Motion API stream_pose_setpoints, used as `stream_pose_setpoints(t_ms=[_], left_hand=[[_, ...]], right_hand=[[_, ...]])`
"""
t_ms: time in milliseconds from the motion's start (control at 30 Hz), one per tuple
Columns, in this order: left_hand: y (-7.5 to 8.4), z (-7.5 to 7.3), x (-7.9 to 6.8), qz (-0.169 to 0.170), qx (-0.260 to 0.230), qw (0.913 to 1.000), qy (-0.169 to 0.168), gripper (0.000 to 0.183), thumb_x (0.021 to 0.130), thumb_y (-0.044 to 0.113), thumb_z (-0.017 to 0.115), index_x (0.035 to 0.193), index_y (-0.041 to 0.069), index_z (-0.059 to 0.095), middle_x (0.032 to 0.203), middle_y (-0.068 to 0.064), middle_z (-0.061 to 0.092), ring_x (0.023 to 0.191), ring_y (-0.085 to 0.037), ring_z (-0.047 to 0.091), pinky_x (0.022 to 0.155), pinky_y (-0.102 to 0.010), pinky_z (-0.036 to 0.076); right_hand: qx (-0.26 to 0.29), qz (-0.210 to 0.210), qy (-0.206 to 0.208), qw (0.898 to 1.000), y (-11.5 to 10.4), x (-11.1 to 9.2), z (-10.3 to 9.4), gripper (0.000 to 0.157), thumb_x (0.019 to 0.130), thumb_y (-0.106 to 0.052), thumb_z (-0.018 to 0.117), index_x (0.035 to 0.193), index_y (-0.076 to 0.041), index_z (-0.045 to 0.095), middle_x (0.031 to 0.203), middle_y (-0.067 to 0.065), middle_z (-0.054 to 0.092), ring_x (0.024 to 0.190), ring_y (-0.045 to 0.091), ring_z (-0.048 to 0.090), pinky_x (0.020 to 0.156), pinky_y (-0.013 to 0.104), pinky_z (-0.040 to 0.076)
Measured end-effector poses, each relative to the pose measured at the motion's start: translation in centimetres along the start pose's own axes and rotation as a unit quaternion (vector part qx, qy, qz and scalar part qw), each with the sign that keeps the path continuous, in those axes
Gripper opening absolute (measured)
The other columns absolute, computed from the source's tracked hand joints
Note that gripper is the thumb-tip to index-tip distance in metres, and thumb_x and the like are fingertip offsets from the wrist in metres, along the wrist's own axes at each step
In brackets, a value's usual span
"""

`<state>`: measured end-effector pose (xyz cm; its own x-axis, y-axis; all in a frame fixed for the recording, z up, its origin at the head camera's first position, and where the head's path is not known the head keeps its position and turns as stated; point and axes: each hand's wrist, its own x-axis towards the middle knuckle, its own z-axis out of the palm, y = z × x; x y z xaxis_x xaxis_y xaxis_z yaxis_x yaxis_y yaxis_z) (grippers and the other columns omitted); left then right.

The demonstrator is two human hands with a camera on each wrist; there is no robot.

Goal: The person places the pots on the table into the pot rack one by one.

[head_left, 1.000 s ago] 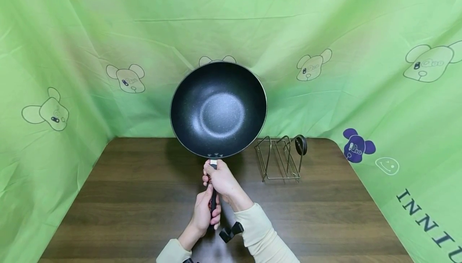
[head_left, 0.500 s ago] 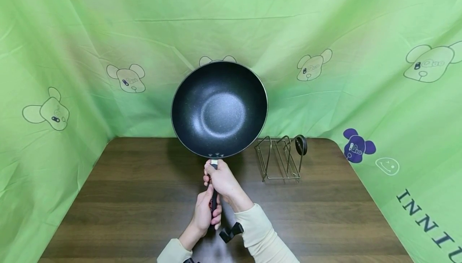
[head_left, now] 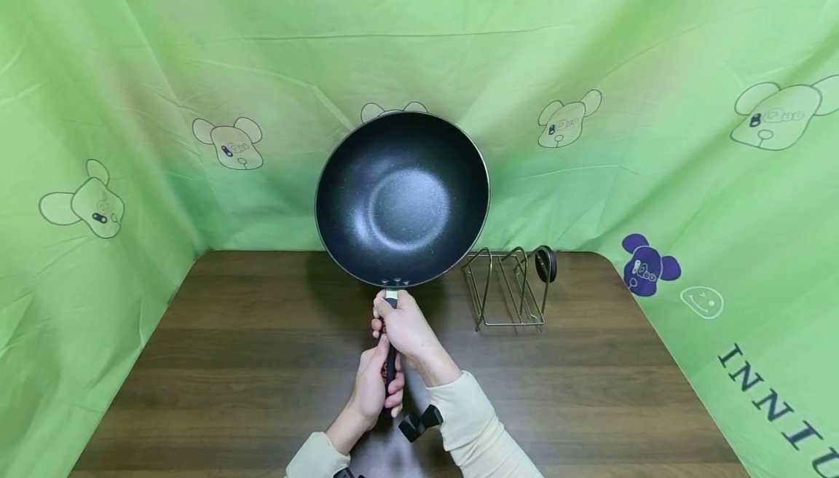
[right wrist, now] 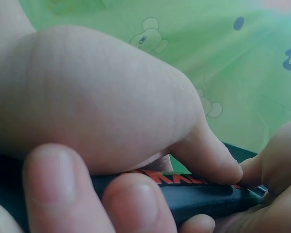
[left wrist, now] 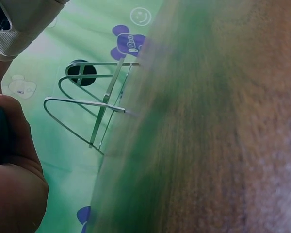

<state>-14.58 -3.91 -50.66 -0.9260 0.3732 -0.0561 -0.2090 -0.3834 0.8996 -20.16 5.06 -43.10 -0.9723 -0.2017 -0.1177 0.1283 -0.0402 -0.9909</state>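
A dark wok is held up off the table, its inside facing me and its handle pointing down toward me. My right hand grips the top of the black handle, just below the bowl. Lower down, my left hand is wrapped round the same handle, close under the right hand. Red lettering shows on the handle in the right wrist view, with curled fingers around it. Only part of a hand and a sleeve show at the edge of the left wrist view.
A metal wire rack with a round black piece at its right end stands on the wooden table, right of the wok. Green cloth with mouse drawings hangs behind and along both sides.
The wok and both hands have drifted very slightly to the right. Both grips on the handle look the same, and the rack stands where it was.
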Motion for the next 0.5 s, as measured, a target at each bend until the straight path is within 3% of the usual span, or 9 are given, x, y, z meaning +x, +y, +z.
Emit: stream_pose_setpoints(t_ms=[500], left_hand=[[0.02, -0.07, 0.24, 0.005, 0.008, 0.9999, -0.007, 0.057, 0.108, 0.054, 0.027, 0.079, 0.008, 0.042, 0.05, 0.006, 0.035, 0.034, -0.005, 0.034, 0.031, -0.025, 0.037]], right_hand=[[-0.006, -0.019, 0.005, 1.0, -0.03, -0.02, -0.11, 0.015, 0.105, -0.005, 0.043, 0.091, -0.01, 0.045, 0.067, 0.002, 0.046, 0.057, 0.013, 0.049, 0.055, 0.023, 0.044]])
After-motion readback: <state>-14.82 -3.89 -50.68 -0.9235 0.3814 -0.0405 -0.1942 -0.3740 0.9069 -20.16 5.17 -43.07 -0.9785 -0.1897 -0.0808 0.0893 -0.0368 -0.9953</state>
